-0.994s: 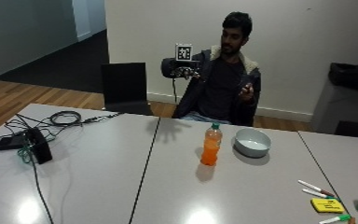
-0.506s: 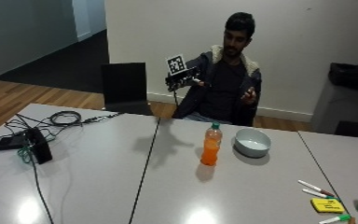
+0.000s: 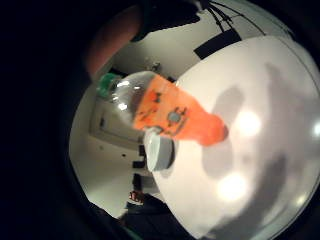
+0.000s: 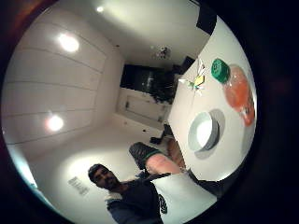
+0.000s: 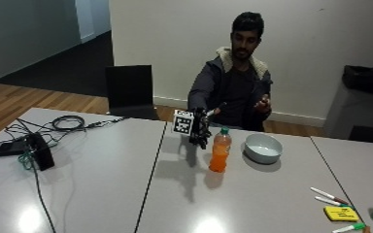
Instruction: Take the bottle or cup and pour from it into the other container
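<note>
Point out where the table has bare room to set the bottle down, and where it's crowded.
Bare table lies in front of the orange bottle, between it and the near edge, and between the bottle and the cables at the far left. It is crowded around the bowl beside the bottle, near the gloved right hand, and by the markers.

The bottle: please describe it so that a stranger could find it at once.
On the grey table, in front of the seated person, the bottle stands upright beside a pale bowl. It alone is tall, filled with orange liquid and topped with a green cap.
</note>
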Demonstrator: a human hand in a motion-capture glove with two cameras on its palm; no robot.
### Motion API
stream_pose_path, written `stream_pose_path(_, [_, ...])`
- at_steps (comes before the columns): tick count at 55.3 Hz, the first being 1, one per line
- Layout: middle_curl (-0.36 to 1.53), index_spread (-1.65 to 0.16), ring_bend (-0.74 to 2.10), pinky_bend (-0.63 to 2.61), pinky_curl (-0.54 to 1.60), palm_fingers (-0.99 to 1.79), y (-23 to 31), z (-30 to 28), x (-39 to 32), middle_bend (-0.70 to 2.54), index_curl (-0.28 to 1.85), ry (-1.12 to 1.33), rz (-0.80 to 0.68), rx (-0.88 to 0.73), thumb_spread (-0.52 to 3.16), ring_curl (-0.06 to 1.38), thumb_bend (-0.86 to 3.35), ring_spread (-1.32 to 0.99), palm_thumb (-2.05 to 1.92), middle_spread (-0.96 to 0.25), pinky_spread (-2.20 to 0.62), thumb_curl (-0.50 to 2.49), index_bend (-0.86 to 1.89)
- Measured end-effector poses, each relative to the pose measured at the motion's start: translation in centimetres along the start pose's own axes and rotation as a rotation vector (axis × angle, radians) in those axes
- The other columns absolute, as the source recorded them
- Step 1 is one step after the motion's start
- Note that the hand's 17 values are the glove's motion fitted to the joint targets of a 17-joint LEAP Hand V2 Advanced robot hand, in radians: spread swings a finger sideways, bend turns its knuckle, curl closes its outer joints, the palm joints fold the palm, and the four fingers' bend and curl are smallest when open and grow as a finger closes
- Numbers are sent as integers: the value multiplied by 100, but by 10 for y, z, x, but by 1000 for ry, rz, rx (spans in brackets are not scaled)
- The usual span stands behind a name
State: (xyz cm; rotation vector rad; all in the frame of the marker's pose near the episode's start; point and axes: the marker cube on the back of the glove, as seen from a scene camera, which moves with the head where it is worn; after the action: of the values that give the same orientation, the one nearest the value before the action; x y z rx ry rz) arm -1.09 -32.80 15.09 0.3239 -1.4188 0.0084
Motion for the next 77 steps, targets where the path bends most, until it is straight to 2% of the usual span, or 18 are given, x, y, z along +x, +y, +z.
stream_pose_path(2, [34, -39, 22, 60, 26, 1, -3, 6, 11, 33, 18, -10, -7, 11, 70, 21, -4, 20, 32, 11, 37, 38, 13])
stream_pose_path(6, [35, -38, 22, 59, 25, 6, -9, 15, 33, 37, 19, -28, -113, 5, 69, 21, -4, 20, 33, 8, 36, 38, 14])
stream_pose_path(10, [35, -38, 22, 59, 25, 9, -17, 22, 42, 39, 19, -42, -53, 17, 69, 22, -4, 19, 34, 5, 36, 38, 14])
stream_pose_path(15, [35, -38, 25, 59, 25, 15, -24, 28, 50, 40, 20, -39, 99, -31, 70, 23, -4, 17, 36, 2, 35, 39, 14])
stream_pose_path(26, [35, -37, 37, 60, 26, 43, -17, 39, 77, 40, 21, 3, 81, -47, 69, 27, -3, 11, 44, -8, 32, 39, 12])
stream_pose_path(32, [36, -36, 48, 53, 24, 67, -27, 39, 82, 44, 21, -2, 104, -30, 68, 31, -2, 2, 51, -15, 29, 40, 11])
stream_pose_path(36, [36, -35, 56, 46, 23, 85, -24, 41, 86, 46, 21, -17, 74, -25, 67, 33, -1, -5, 59, -21, 26, 41, 11])
stream_pose_path(40, [36, -34, 61, 44, 23, 106, -32, 43, 90, 44, 23, -37, -62, 31, 66, 34, 0, -11, 68, -25, 20, 42, 12])
stream_pose_path(45, [37, -33, 62, 51, 27, 113, -27, 42, 86, 40, 24, -43, 90, 12, 64, 37, -1, -14, 75, -28, 9, 43, 11])
stream_pose_path(51, [38, -32, 61, 52, 29, 115, -24, 41, 84, 39, 25, -58, 95, 10, 63, 37, -2, -16, 81, -28, 2, 43, 11])
stream_pose_path(56, [39, -32, 61, 52, 30, 116, -25, 39, 74, 39, 25, -105, 86, 28, 61, 37, -3, -17, 83, -28, -1, 43, 11])
stream_pose_path(64, [39, -31, 61, 51, 31, 116, -13, 38, 38, 38, 26, -86, -50, -32, 61, 37, -4, -18, 84, -28, -3, 43, 11])
stream_pose_path(72, [40, -31, 60, 51, 32, 117, -16, 40, -22, 38, 26, 81, -109, -129, 60, 37, -4, -18, 85, -28, -4, 43, 11])
stream_pose_path(77, [41, -31, 60, 51, 32, 117, -20, 54, -62, 37, 26, 254, -106, -39, 60, 37, -4, -18, 85, -28, -4, 43, 11])
